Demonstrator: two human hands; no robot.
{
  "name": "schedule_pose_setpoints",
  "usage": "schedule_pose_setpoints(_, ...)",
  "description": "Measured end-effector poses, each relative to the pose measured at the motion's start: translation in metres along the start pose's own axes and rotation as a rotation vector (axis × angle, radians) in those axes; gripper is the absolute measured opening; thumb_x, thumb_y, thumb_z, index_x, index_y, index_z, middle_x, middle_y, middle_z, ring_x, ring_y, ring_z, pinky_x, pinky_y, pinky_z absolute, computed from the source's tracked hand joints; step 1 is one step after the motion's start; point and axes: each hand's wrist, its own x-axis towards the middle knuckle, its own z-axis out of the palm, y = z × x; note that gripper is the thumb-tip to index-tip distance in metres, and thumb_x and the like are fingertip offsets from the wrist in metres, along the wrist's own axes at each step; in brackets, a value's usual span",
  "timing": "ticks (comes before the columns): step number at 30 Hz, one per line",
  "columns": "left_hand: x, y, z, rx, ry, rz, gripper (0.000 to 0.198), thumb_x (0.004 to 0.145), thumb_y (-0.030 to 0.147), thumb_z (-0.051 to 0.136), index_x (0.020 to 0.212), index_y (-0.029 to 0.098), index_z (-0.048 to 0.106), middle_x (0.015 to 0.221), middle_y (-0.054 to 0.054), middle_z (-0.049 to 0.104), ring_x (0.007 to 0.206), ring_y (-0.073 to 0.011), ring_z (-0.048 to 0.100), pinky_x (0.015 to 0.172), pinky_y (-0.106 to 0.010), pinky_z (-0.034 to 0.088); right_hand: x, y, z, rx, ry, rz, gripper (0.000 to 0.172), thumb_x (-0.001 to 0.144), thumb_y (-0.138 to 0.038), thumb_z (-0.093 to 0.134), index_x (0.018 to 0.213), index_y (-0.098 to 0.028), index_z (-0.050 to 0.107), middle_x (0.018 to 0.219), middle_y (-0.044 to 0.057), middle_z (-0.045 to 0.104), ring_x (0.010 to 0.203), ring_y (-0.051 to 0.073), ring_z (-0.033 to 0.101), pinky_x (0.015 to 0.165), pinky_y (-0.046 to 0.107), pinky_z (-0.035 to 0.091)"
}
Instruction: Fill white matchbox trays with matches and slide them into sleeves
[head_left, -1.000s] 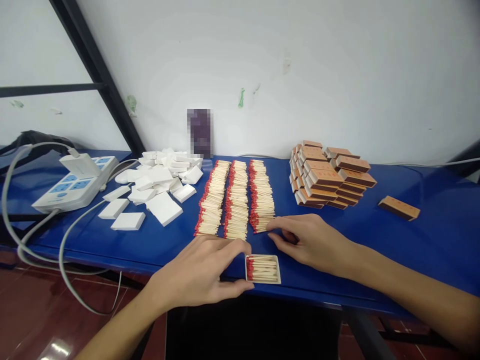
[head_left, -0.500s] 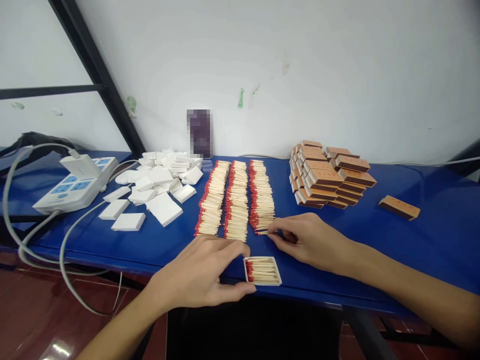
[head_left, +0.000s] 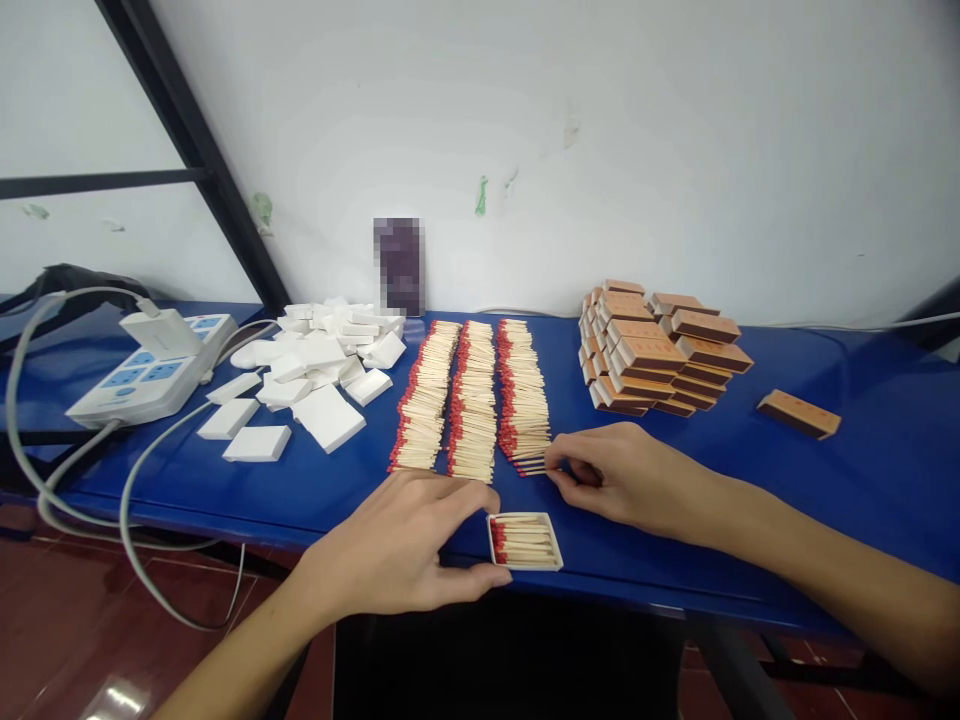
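Note:
A small white matchbox tray lies near the table's front edge, with red-headed matches laid side by side in it. Thumb and forefinger of my left hand grip its left end, one at each corner. At the near end of the rightmost row of matches, my right hand pinches the bare ends of a few matches. How many its fingertips hold is hidden. Two more match rows, a middle one and a left one, run alongside, heads to the left.
White empty-looking trays are heaped at the left. Brown matchbox sleeves form a stack at the back right, and a single sleeve lies farther right. A power strip with looping cables occupies the left end of the blue table.
My right hand has shifted slightly right and toward me, drawing several matches apart from the row's near end. My left hand and the tray have stayed in place.

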Motion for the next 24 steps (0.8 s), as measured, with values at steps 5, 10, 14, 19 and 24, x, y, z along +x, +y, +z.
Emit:
schedule_pose_setpoints(5, -0.0002, 0.0010, -0.0003, -0.011, -0.002, 0.001, 0.031, 0.086, 0.043, 0.073, 0.104, 0.022, 0.059, 0.070, 0.006, 0.052, 0.062, -0.0155, 0.054, 0.065, -0.027, 0.040, -0.0002, -0.0005, 0.0022, -0.013, 0.025, 0.016, 0.013, 0.089, -0.017, 0.055, 0.093, -0.019, 0.067, 0.058, -0.005, 0.055, 0.048, 0.011, 0.047, 0.052, 0.022, 0.035)
schedule_pose_setpoints(10, 0.0007, 0.0002, 0.0001, -0.003, 0.004, 0.004, 0.031, 0.086, 0.044, 0.073, 0.104, 0.023, 0.059, 0.071, 0.006, 0.053, 0.063, -0.0155, 0.055, 0.066, -0.027, 0.041, 0.0018, -0.0001, 0.0018, -0.002, 0.026, 0.034, 0.014, 0.089, -0.018, 0.055, 0.090, -0.019, 0.070, 0.057, -0.004, 0.057, 0.047, 0.011, 0.049, 0.051, 0.022, 0.037)
schedule_pose_setpoints(14, 0.0011, -0.0003, 0.0006, 0.001, -0.003, 0.004, 0.030, 0.087, 0.044, 0.071, 0.105, 0.023, 0.059, 0.071, 0.006, 0.054, 0.063, -0.0154, 0.055, 0.065, -0.027, 0.040, 0.0035, -0.0017, 0.0025, 0.021, 0.033, 0.071, 0.015, 0.087, -0.019, 0.057, 0.085, -0.019, 0.072, 0.055, -0.004, 0.058, 0.046, 0.011, 0.051, 0.051, 0.022, 0.038)
schedule_pose_setpoints(19, 0.0006, 0.0000, 0.0004, 0.002, 0.002, 0.004, 0.032, 0.086, 0.045, 0.073, 0.105, 0.023, 0.058, 0.071, 0.006, 0.053, 0.063, -0.0162, 0.055, 0.066, -0.028, 0.040, 0.0029, -0.0061, 0.0078, 0.046, 0.076, 0.109, 0.017, 0.088, -0.024, 0.058, 0.082, -0.019, 0.073, 0.052, -0.004, 0.057, 0.045, 0.010, 0.050, 0.049, 0.022, 0.037)
schedule_pose_setpoints(24, -0.0001, -0.0001, 0.0006, 0.003, 0.004, -0.002, 0.033, 0.086, 0.044, 0.073, 0.106, 0.023, 0.058, 0.071, 0.005, 0.053, 0.064, -0.0163, 0.055, 0.066, -0.027, 0.041, 0.0025, -0.0075, 0.0084, 0.075, 0.141, 0.092, 0.014, 0.089, -0.023, 0.058, 0.087, -0.018, 0.071, 0.053, -0.006, 0.054, 0.045, 0.009, 0.048, 0.050, 0.021, 0.036)
